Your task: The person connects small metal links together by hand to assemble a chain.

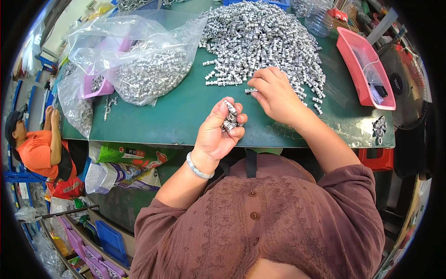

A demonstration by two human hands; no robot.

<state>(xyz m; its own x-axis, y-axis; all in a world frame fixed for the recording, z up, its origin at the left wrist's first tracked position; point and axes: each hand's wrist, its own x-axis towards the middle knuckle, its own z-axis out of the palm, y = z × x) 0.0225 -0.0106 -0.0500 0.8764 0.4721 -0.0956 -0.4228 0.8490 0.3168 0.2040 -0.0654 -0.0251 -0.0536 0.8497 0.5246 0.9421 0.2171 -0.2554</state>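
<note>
My left hand [211,137] is raised above the near table edge, palm up. Its fingers are curled round several small silvery ribbed metal fittings [231,120], one of them near the fingertips. To its right, my right hand [278,98] is low over the green table [186,118], fingers bent and drawn together. At its thumb and fingertips is a small cylindrical metal fitting [249,91], partly hidden. Just beyond that hand spreads a big heap of the same silvery fittings [260,39], with a few loose ones at its near side.
Clear plastic bags of metal parts [151,76] and a purple scoop-like container [103,87] lie on the left. At right are a pink basket [348,56], a small pile of dark rings [379,128] and a fan [404,83]. A person in orange [35,151] is at far left.
</note>
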